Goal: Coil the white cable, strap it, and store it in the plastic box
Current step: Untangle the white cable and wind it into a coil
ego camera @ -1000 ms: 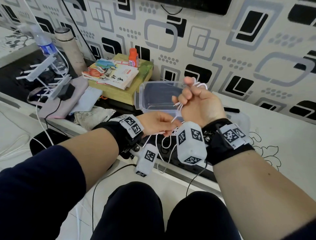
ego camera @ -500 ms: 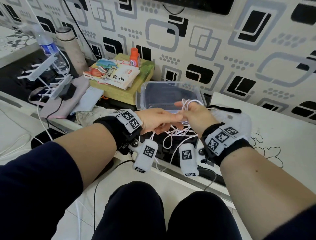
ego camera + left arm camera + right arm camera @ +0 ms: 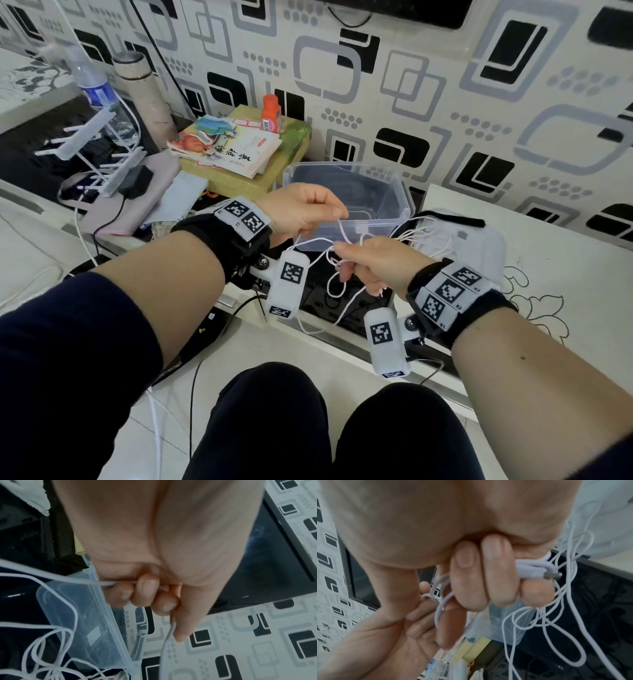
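left hand (image 3: 305, 209) and right hand (image 3: 373, 263) gripping white cable (image 3: 330, 291), plastic box (image 3: 394, 192) behind

The right wrist band (image 3: 455, 293) has small tags that read R1, R2 and R3. The book (image 3: 239, 156) has big Chinese letters.

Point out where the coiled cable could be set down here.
Bare room: the plastic box floor, and the white tabletop right of its lid. Crowded: left of the box, books, a bottle and a rack fill the surface.
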